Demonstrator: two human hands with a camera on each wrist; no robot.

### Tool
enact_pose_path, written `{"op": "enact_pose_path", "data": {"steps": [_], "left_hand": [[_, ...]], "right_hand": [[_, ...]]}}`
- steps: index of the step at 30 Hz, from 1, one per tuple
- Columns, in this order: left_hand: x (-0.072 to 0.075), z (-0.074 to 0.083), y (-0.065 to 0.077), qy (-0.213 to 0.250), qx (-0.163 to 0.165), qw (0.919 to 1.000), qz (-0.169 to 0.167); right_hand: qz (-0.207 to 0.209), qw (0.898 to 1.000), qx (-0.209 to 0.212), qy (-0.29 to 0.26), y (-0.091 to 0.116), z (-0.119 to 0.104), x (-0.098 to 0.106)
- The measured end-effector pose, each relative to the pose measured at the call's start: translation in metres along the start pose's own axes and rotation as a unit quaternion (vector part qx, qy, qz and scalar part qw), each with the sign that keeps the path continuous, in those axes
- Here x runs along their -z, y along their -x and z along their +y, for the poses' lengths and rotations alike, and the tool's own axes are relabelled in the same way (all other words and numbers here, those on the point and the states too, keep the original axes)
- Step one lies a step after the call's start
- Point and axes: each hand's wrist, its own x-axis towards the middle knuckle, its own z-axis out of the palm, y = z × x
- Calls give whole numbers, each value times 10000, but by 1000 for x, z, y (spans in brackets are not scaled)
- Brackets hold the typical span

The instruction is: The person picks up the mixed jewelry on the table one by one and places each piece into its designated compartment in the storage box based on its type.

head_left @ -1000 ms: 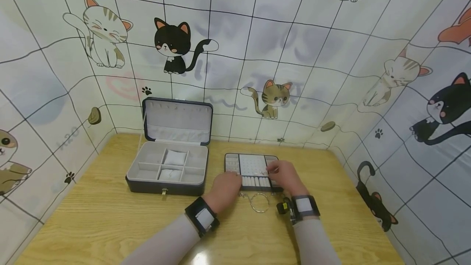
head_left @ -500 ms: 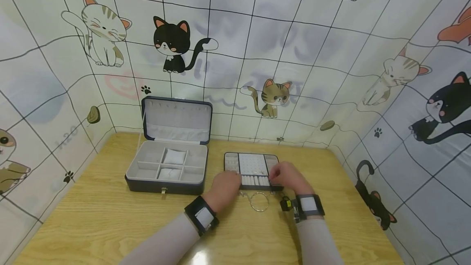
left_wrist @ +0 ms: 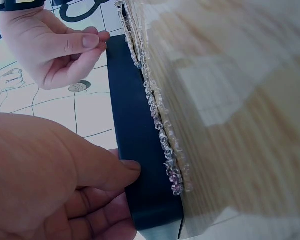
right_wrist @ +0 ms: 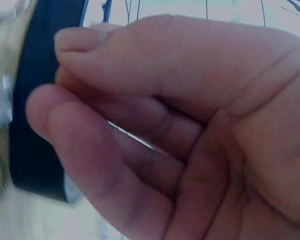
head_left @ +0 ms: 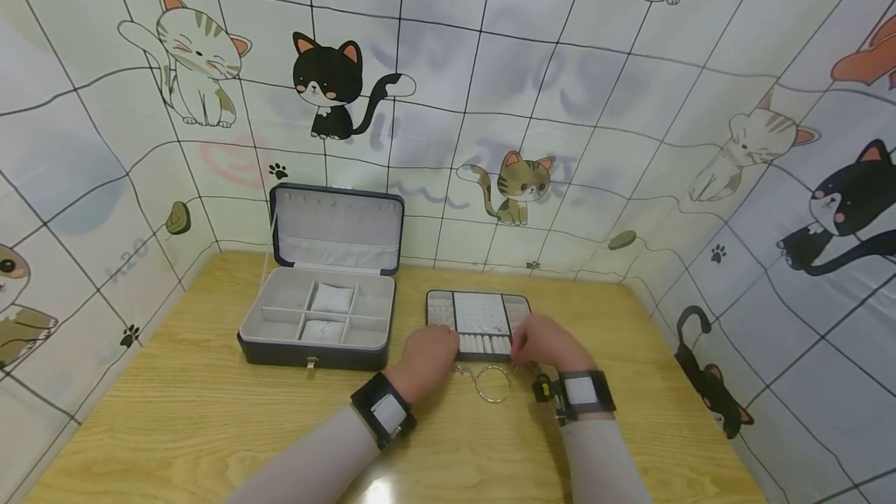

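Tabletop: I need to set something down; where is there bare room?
Bare tabletop lies between the right sleeve and the patterned wall, and between the open box and the left sleeve. It is crowded around the tray: left hand, right hand, with bangle and chain in front.

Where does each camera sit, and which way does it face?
Head: on the person's head, facing forward and down at the open box, tray, left hand, right hand and both sleeves.
Left wrist: on that wrist, facing the left hand gripping the tray; the right hand shows beyond.
Right wrist: on that wrist, facing the right hand close up.
Shared: both wrist views show the right hand and tray.
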Motion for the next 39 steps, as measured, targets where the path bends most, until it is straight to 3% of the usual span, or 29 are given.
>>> {"op": "enact_pose_path", "data": {"steps": [22,33,39], "left_hand": [[-2,2,3,1,-46,10000,61],[1,1,4,-24,-65,9998,190],[2,0,4,-82,-118,9996,251]], "right_hand": [[-368,9972,-480,444,10,-13,-3],[-288,9970,-104,712,10,-21,-9],[-77,9911,-73,1329,7,-28,-18]]}}
